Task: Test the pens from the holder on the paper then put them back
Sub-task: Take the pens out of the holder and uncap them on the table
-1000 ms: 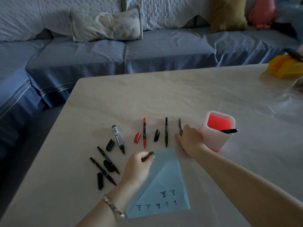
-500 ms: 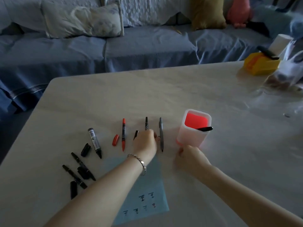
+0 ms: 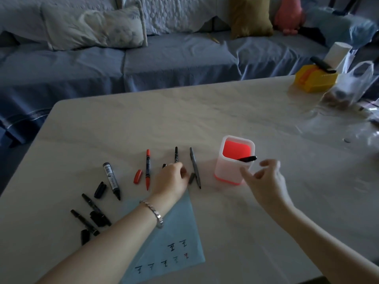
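Observation:
A translucent white holder with a red bottom stands on the table, one black pen leaning in it. My right hand hovers at its right side, fingers apart and empty. My left hand rests knuckles up over the lower half of a black pen, fingertips on a grey cap that lies against the uncapped grey pen. A red pen and its cap lie to the left. The blue paper with several test marks lies under my left forearm.
A thick black marker, two thin black pens and loose black caps lie at the left. A yellow box and a plastic bag sit at the far right. A blue sofa runs behind the table.
My left hand carried the cap from above the paper up to the grey pen. My right hand let go of the grey pen and moved right, rising beside the holder with fingers spread.

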Motion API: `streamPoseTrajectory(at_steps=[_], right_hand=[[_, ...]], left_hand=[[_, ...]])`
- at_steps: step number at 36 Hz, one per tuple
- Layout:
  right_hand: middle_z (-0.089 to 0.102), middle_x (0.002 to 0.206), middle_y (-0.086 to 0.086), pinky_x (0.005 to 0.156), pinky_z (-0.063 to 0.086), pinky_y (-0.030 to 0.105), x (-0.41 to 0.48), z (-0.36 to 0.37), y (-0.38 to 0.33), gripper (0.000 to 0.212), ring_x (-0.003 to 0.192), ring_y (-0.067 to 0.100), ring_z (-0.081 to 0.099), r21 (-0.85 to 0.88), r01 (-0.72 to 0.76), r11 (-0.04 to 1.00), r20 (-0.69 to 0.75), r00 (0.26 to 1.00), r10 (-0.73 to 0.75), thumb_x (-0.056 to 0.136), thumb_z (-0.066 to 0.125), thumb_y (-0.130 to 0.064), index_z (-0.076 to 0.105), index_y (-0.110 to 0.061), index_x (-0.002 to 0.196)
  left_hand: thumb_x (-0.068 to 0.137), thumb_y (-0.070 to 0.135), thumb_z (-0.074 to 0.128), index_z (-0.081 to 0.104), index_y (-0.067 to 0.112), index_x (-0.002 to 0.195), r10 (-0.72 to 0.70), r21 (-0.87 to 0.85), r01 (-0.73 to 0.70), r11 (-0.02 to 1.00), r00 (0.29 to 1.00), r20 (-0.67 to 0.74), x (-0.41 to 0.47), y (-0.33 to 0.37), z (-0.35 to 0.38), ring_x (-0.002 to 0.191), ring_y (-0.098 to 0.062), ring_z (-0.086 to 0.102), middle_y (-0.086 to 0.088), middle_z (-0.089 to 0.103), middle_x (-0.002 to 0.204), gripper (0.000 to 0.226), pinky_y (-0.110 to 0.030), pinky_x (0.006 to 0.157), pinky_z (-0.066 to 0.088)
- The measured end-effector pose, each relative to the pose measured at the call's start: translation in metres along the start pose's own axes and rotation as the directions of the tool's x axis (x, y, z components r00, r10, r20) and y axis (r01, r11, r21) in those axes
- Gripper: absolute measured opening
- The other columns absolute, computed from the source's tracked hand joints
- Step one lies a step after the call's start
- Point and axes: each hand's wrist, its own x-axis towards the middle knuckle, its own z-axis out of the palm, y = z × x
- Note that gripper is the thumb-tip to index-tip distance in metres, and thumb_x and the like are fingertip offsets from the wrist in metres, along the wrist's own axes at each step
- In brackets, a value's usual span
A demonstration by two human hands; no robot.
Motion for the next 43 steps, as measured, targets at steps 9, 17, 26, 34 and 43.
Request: streamPoseTrajectory(at_steps=[9, 17, 26, 34, 43], right_hand=[[0.062, 0.076, 0.003, 0.048, 0.036, 0.020, 0.026, -0.015, -0.023, 0.018, 0.060, 0.010, 0.050, -0.235, 0.147, 0.961, 0.047, 0.989, -0.139, 0.084, 0.059, -0.025, 0.066, -0.011, 0.094], [0.062, 0.076, 0.004, 0.061, 0.034, 0.018, 0.005, -0.019, -0.049, 0.009, 0.072, 0.020, 0.055, -0.120, 0.400, 0.909, -0.211, 0.884, -0.417, 0.084, 0.059, -0.011, 0.066, -0.008, 0.088], [0.053, 0.052, -0.006, 0.045, 0.039, 0.015, -0.032, 0.007, -0.083, 0.016, 0.045, 0.012, 0.046, 0.428, 0.418, 0.801, -0.012, 0.889, -0.458, 0.085, 0.060, -0.009, 0.063, -0.021, 0.075], [0.044, 0.045, -0.005, 0.040, 0.027, 0.012, -0.065, 0.040, -0.093, 0.017, 0.040, 0.005, 0.036, 0.649, -0.073, 0.757, 0.408, 0.873, -0.266, 0.091, 0.050, -0.008, 0.060, -0.008, 0.077], [0.033, 0.042, -0.011, 0.040, 0.022, 0.016, -0.086, 0.069, -0.094, 0.033, 0.039, 0.006, 0.028, 0.532, -0.229, 0.815, 0.512, 0.854, -0.095, 0.095, 0.046, -0.029, 0.054, -0.012, 0.068]], left_hand=[[0.087, 0.026, 0.055, 0.062, 0.024, 0.083, 0.050, -0.087, -0.046, 0.995, 0.998, 0.041, -0.030, -0.012, -0.041, 0.083, -0.015, 0.063, 0.012, 0.064, 0.078, 0.008, -0.030, 0.079, 0.050], [0.088, 0.022, 0.054, 0.062, 0.024, 0.088, 0.112, -0.215, -0.107, 0.971, 0.994, 0.010, -0.056, -0.018, -0.064, 0.081, -0.010, 0.060, 0.014, 0.061, 0.078, 0.008, -0.030, 0.088, 0.044], [0.088, 0.030, 0.057, 0.040, 0.023, 0.134, 0.196, -0.322, -0.252, 0.913, 0.961, -0.195, -0.069, -0.026, -0.081, 0.125, -0.003, 0.036, 0.017, 0.038, 0.121, 0.049, -0.025, 0.106, 0.034], [0.095, 0.031, 0.043, 0.056, 0.023, 0.112, 0.302, -0.206, -0.320, 0.925, 0.946, -0.114, -0.093, -0.037, -0.080, 0.059, 0.003, 0.052, 0.013, 0.055, 0.073, 0.022, -0.011, 0.053, 0.034], [0.096, 0.036, 0.042, 0.056, 0.021, 0.091, 0.213, -0.267, -0.239, 0.933, 0.969, -0.124, -0.109, -0.030, -0.065, 0.047, -0.005, 0.043, 0.008, 0.046, 0.056, 0.021, -0.017, 0.047, 0.028]])
